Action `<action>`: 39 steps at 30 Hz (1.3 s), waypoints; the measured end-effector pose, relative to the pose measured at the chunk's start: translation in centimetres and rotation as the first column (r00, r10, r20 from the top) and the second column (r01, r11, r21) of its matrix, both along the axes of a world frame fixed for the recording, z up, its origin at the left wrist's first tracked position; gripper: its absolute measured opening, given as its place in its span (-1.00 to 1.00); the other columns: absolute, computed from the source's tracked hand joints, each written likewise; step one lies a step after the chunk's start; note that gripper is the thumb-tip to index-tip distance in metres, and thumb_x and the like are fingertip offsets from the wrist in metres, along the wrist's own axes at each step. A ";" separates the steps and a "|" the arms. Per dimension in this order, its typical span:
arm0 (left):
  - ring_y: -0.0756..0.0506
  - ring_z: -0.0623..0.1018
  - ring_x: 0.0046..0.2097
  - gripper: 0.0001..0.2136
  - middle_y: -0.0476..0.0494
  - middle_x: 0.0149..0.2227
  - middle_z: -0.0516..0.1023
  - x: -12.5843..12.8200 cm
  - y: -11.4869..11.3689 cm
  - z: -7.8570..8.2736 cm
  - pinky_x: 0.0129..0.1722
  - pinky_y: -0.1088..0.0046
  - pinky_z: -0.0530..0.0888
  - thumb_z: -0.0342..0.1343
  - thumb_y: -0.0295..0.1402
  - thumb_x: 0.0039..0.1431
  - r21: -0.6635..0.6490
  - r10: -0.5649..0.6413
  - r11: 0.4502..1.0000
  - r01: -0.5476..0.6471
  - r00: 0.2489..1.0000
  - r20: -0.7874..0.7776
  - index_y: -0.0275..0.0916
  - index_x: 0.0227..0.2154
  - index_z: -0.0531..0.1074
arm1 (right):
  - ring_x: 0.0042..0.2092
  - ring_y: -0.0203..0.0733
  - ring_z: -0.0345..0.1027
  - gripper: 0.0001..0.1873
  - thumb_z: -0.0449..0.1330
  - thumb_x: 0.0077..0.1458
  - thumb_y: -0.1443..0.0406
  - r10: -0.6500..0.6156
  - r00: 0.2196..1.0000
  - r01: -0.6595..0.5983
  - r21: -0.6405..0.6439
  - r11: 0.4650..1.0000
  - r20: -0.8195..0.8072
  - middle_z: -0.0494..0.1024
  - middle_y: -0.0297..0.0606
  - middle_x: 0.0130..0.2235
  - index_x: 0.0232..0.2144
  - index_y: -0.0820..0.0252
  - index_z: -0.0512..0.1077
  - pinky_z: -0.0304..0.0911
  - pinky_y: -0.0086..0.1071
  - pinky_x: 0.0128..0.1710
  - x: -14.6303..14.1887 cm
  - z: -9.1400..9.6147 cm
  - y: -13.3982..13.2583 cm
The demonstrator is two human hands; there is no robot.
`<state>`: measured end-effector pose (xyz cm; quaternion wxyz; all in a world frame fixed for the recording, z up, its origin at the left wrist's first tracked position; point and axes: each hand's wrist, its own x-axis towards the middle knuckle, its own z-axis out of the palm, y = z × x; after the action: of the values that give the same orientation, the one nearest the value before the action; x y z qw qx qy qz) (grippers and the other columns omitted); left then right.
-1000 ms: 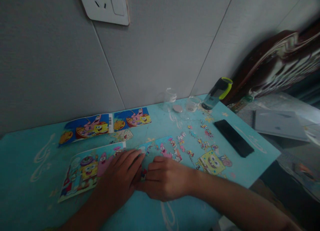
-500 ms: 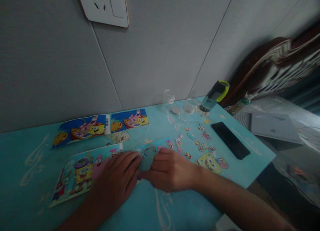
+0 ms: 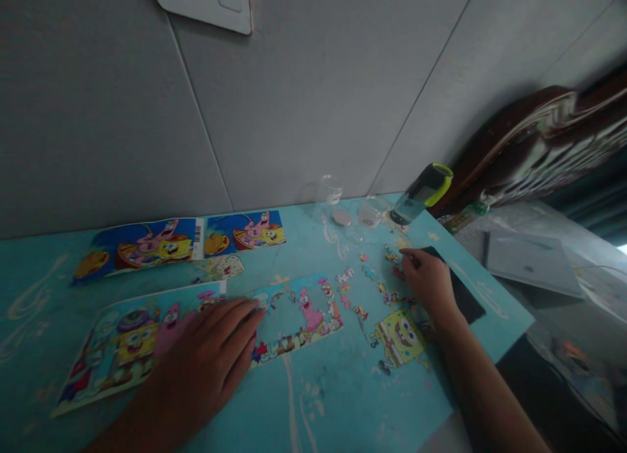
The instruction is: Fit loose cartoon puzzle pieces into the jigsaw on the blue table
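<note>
One teal table (image 3: 362,401), grey wall (image 3: 304,100) behind
Left hand (image 3: 215,345) open, palm-down over the card (image 3: 137,345); right hand (image 3: 428,280) curled by loose pieces (image 3: 390,254), can't tell if gripping any.

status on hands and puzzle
Left hand palm down over picture sheet. Right hand at loose pieces. Puzzle part-built, middle open. Left hand partly covers puzzle's left end.

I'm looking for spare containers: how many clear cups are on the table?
2: left cup near the wall, right cup between it and the bottle.
</note>
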<state>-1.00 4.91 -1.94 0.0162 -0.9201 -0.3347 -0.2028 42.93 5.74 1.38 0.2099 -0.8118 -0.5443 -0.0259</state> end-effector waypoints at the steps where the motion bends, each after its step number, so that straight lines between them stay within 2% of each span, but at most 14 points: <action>1: -0.27 0.41 0.19 -0.61 -0.23 0.19 0.43 0.0 0.0 0.1 0.21 0.04 0.31 0.03 -0.35 0.32 0.000 0.000 1.000 0.000 1.000 0.009 -0.22 0.18 0.38 | -0.40 -0.10 0.46 -0.63 0.09 0.20 0.17 0.007 1.000 -0.008 -0.030 1.000 -0.001 0.62 -0.21 -0.43 -0.10 0.14 0.62 0.20 -0.31 -0.32 -0.1 -0.2 0.1; 4: -0.27 0.41 0.18 -0.62 -0.23 0.19 0.43 0.0 0.0 0.2 0.20 0.03 0.32 0.03 -0.35 0.32 -0.006 0.010 1.000 -0.009 1.000 0.025 -0.22 0.17 0.38 | -0.38 -0.11 0.47 -0.62 0.11 0.23 0.10 0.024 1.000 -0.025 -0.108 0.994 -0.007 0.64 -0.21 -0.39 -0.09 0.12 0.62 0.19 -0.32 -0.33 -0.1 -0.4 0.6; 9: -0.26 0.43 0.17 -0.62 -0.24 0.19 0.43 0.1 0.0 0.3 0.21 0.05 0.32 0.04 -0.38 0.31 -0.003 0.009 1.000 -0.008 1.000 0.027 -0.25 0.17 0.39 | -0.39 -0.11 0.47 -0.59 0.15 0.22 0.01 0.047 0.999 -0.047 -0.120 0.992 -0.007 0.62 -0.24 -0.41 -0.10 0.09 0.62 0.21 -0.31 -0.33 0.3 -0.8 0.8; 16: -0.26 0.41 0.17 -0.63 -0.27 0.18 0.43 0.2 0.0 0.5 0.20 0.03 0.31 0.02 -0.39 0.32 0.007 -0.011 1.000 0.011 1.000 0.026 -0.29 0.16 0.39 | -0.38 -0.15 0.48 -0.67 0.16 0.22 0.07 0.233 0.969 -0.241 -0.103 0.965 -0.086 0.65 -0.29 -0.37 -0.13 0.05 0.63 0.27 -0.34 -0.30 -0.9 -0.3 0.7; 18: -0.26 0.40 0.18 -0.62 -0.27 0.19 0.42 0.1 0.0 0.5 0.21 0.03 0.31 0.03 -0.39 0.32 0.006 -0.009 1.000 0.009 1.000 0.019 -0.28 0.17 0.38 | -0.38 -0.15 0.48 -0.65 0.16 0.21 0.06 0.220 0.971 -0.227 -0.081 0.970 -0.092 0.65 -0.29 -0.37 -0.13 0.07 0.63 0.26 -0.34 -0.31 -0.8 -0.1 0.6; 22: -0.27 0.39 0.20 -0.60 -0.27 0.21 0.41 0.0 0.0 0.2 0.23 0.02 0.29 0.03 -0.39 0.32 -0.009 -0.004 1.000 0.004 1.000 0.009 -0.26 0.19 0.36 | -0.37 -0.12 0.48 -0.62 0.14 0.22 0.08 0.086 0.994 -0.087 -0.013 0.996 -0.063 0.66 -0.22 -0.36 -0.14 0.15 0.63 0.25 -0.32 -0.32 0.7 -0.1 0.4; 26: -0.27 0.40 0.19 -0.60 -0.27 0.20 0.41 -0.1 0.0 0.1 0.23 0.02 0.30 0.04 -0.38 0.32 -0.010 -0.004 1.000 0.004 1.000 0.013 -0.26 0.20 0.36 | -0.32 -0.09 0.49 -0.63 0.15 0.20 0.08 0.020 0.999 -0.021 -0.034 0.999 -0.030 0.66 -0.19 -0.32 -0.14 0.14 0.64 0.23 -0.29 -0.29 1.8 -0.4 0.3; 32: -0.29 0.42 0.18 -0.59 -0.26 0.20 0.42 -0.1 0.0 0.1 0.21 0.00 0.31 0.03 -0.36 0.32 -0.008 0.001 1.000 -0.001 1.000 0.005 -0.26 0.20 0.36 | -0.35 -0.12 0.48 -0.64 0.18 0.19 0.05 0.094 0.993 -0.103 -0.119 0.988 -0.073 0.64 -0.25 -0.35 -0.15 0.10 0.64 0.23 -0.30 -0.30 0.9 -0.3 0.4; 39: -0.27 0.40 0.19 -0.60 -0.26 0.21 0.41 -0.2 0.1 0.1 0.21 0.01 0.29 0.03 -0.38 0.32 0.002 -0.006 1.000 0.006 1.000 0.003 -0.25 0.20 0.35 | -0.32 -0.13 0.46 -0.67 0.19 0.19 0.13 0.193 0.979 -0.199 -0.086 0.976 -0.069 0.63 -0.24 -0.29 -0.10 0.10 0.63 0.26 -0.29 -0.26 0.7 -0.5 0.5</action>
<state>-1.15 4.97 -1.86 0.0162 -0.9207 -0.3318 -0.2047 43.59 6.28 0.91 0.1897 -0.7635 -0.6157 0.0445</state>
